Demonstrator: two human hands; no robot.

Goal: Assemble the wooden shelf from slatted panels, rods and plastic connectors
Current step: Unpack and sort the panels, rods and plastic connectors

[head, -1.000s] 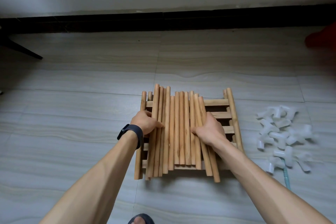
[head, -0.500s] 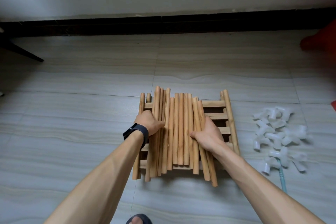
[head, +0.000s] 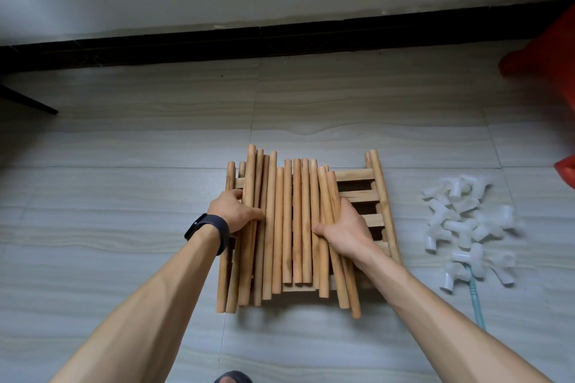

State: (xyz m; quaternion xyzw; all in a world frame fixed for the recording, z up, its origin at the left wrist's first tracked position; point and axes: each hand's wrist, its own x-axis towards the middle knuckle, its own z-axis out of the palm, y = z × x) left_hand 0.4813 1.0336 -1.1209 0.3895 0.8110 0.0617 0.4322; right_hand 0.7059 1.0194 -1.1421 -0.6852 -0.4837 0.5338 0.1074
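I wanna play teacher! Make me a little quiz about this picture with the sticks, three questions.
1. True or false: the rods stand upright.
2. On which side of the rods do the white connectors lie? A: left. B: right.
3. Fill in: the black band is on the ____ wrist.

Key
1. False: they lie flat on the panel.
2. B.
3. left.
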